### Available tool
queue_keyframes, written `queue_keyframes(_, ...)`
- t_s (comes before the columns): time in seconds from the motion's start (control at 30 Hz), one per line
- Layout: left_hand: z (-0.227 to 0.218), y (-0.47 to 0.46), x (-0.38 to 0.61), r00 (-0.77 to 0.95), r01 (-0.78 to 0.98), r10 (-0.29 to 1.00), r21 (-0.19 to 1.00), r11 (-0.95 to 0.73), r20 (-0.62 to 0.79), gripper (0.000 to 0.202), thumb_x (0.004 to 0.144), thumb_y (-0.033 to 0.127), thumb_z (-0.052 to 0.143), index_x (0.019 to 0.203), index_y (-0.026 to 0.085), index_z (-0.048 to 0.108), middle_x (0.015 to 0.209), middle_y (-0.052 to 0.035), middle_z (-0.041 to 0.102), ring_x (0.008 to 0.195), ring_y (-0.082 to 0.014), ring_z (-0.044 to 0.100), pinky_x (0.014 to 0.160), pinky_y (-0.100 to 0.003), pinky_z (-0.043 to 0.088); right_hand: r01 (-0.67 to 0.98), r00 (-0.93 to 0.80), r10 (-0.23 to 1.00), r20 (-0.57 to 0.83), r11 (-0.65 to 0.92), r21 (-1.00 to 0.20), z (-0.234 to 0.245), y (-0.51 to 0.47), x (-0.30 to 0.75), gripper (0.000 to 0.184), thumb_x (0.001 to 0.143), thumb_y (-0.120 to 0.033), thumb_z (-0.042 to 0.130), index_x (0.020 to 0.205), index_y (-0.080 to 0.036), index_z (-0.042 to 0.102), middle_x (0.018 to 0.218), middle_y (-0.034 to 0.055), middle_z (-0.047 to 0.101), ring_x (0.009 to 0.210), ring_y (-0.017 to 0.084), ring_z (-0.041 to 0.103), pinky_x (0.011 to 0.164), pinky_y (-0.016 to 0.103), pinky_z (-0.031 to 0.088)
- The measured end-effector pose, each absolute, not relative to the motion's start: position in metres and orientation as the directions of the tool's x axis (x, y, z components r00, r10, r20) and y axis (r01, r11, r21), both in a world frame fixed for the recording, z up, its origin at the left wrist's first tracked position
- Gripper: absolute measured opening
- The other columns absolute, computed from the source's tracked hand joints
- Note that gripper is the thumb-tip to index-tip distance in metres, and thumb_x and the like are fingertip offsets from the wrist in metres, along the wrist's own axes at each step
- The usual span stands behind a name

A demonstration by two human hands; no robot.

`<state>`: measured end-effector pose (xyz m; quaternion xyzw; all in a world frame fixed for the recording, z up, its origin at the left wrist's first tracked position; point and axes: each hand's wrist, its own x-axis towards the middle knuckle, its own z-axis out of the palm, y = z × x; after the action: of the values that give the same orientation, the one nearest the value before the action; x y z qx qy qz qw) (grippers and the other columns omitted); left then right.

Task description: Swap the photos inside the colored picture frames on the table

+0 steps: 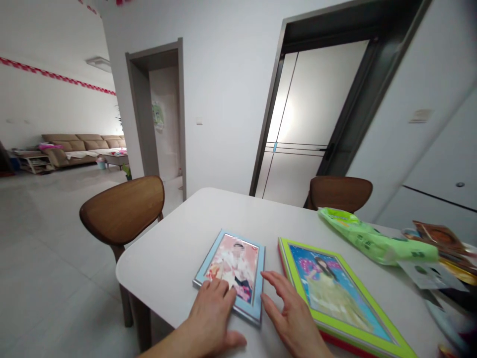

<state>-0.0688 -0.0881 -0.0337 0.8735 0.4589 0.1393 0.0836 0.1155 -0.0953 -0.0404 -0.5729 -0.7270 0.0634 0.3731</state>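
A light blue picture frame (208, 260) with a pinkish photo lies flat on the white table (179, 238) before me. My left hand (210, 315) rests on its near left part, fingers laid over the lower edge and thumb spread out. At the frame's right edge is my right hand (288, 313), its fingers apart and curved, fingertips beside or just touching that edge. Further right lies a larger, thicker picture frame (335, 286) with a lime green border and red side, showing a figure in a pale yellow dress. My right wrist is close to its left side.
A green plastic bag (376, 241) and a heap of packets (439, 243) lie at the table's right. Brown wooden chairs stand at the left (124, 209) and far side (341, 193). Behind are a doorway (136, 114), a closed door (309, 109) and a distant sofa (74, 146).
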Motion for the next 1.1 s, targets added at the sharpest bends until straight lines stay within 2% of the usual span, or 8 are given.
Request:
queue_keyframes(0.07, -0.046, -0.113, -0.082, 0.596, 0.755, 0.774, 0.179, -0.63, 0.213, 0.06, 0.055, 0.05, 0.067, 0.103, 0.021, 0.046, 0.099, -0.005, 0.052, 0.09, -0.0249, 0.048, 0.08, -0.038, 0.037, 0.796, -0.041, 0.873, 0.486, 0.323, -0.512, -0.052, -0.091, 0.116, 0.038, 0.074, -0.032, 0.044, 0.107, -0.018, 0.053, 0.113, 0.0103, 0.052, 0.108, 0.022, 0.046, 0.091, 0.04, 0.038)
queue_keyframes(0.17, -0.066, -0.133, -0.093, 0.647, 0.719, 0.684, 0.031, -0.694, 0.336, 0.023, 0.071, 0.035, 0.057, 0.087, 0.02, 0.049, 0.083, -0.0024, 0.056, 0.075, -0.0196, 0.051, 0.067, -0.032, 0.04, 0.791, -0.041, 0.875, 0.483, 0.324, -0.519, -0.057, -0.091, 0.114, 0.037, 0.074, -0.032, 0.044, 0.107, -0.019, 0.053, 0.114, 0.0095, 0.052, 0.108, 0.022, 0.045, 0.091, 0.04, 0.037)
queue_keyframes(0.27, -0.067, -0.138, -0.097, 0.639, 0.703, 0.641, 0.015, -0.711, 0.425, 0.008, 0.074, 0.026, 0.052, 0.075, 0.019, 0.049, 0.072, -0.001, 0.055, 0.066, -0.0176, 0.05, 0.059, -0.028, 0.041, 0.781, -0.035, 0.868, 0.496, 0.333, -0.528, -0.049, -0.096, 0.111, 0.035, 0.075, -0.033, 0.043, 0.106, -0.02, 0.052, 0.114, 0.0092, 0.051, 0.109, 0.022, 0.045, 0.091, 0.041, 0.038)
queue_keyframes(0.47, -0.011, -0.134, -0.103, 0.36, 0.655, 0.817, 0.501, -0.565, 0.45, 0.041, 0.07, 0.016, 0.05, 0.109, 0.022, 0.042, 0.093, -0.0043, 0.055, 0.081, -0.0192, 0.052, 0.068, -0.03, 0.045, 0.736, 0.072, 0.768, 0.637, 0.39, -0.553, -0.022, -0.104, 0.103, 0.037, 0.076, -0.035, 0.043, 0.11, -0.022, 0.047, 0.12, 0.0084, 0.045, 0.112, 0.022, 0.04, 0.092, 0.043, 0.035)
queue_keyframes(0.57, 0.003, -0.13, -0.108, 0.084, 0.478, 0.928, 0.802, -0.358, 0.364, 0.057, 0.074, 0.019, 0.048, 0.124, 0.022, 0.022, 0.093, -0.0024, 0.057, 0.075, -0.0153, 0.056, 0.068, -0.027, 0.046, 0.69, -0.042, 0.822, 0.568, 0.435, -0.579, -0.024, -0.1, 0.083, 0.035, 0.076, -0.033, 0.044, 0.11, -0.022, 0.048, 0.115, 0.0079, 0.05, 0.108, 0.02, 0.044, 0.089, 0.04, 0.039)
queue_keyframes(0.67, -0.005, -0.126, -0.115, -0.037, 0.29, 0.971, 0.932, -0.215, 0.236, 0.067, 0.071, 0.022, 0.053, 0.126, 0.019, 0.015, 0.1, -0.0026, 0.058, 0.084, -0.0159, 0.057, 0.074, -0.025, 0.045, 0.668, -0.176, 0.871, 0.458, 0.448, -0.594, -0.033, -0.095, 0.061, 0.038, 0.076, -0.035, 0.044, 0.111, -0.02, 0.048, 0.113, 0.0091, 0.052, 0.107, 0.02, 0.045, 0.091, 0.038, 0.038)
queue_keyframes(0.93, -0.046, -0.129, -0.144, 0.037, 0.398, 0.998, 0.915, -0.059, 0.049, 0.035, 0.066, 0.021, 0.055, 0.1, 0.016, 0.045, 0.087, -0.0019, 0.063, 0.075, -0.0172, 0.058, 0.065, -0.022, 0.044, 0.732, -0.321, 0.901, 0.293, 0.432, -0.527, -0.048, -0.096, 0.049, 0.034, 0.068, -0.02, 0.05, 0.101, -0.02, 0.057, 0.108, 0.0087, 0.052, 0.098, 0.022, 0.047, 0.087, 0.037, 0.038)
queue_keyframes(1.1, -0.049, -0.132, -0.148, 0.076, 0.692, 0.997, 0.721, -0.041, -0.016, 0.038, 0.066, 0.027, 0.058, 0.102, 0.019, 0.047, 0.087, -0.0016, 0.063, 0.075, -0.019, 0.058, 0.064, -0.023, 0.041, 0.748, -0.373, 0.896, 0.243, 0.445, -0.493, -0.048, -0.101, 0.053, 0.028, 0.069, -0.017, 0.047, 0.092, -0.023, 0.06, 0.105, 0.0067, 0.052, 0.095, 0.02, 0.047, 0.084, 0.035, 0.038)
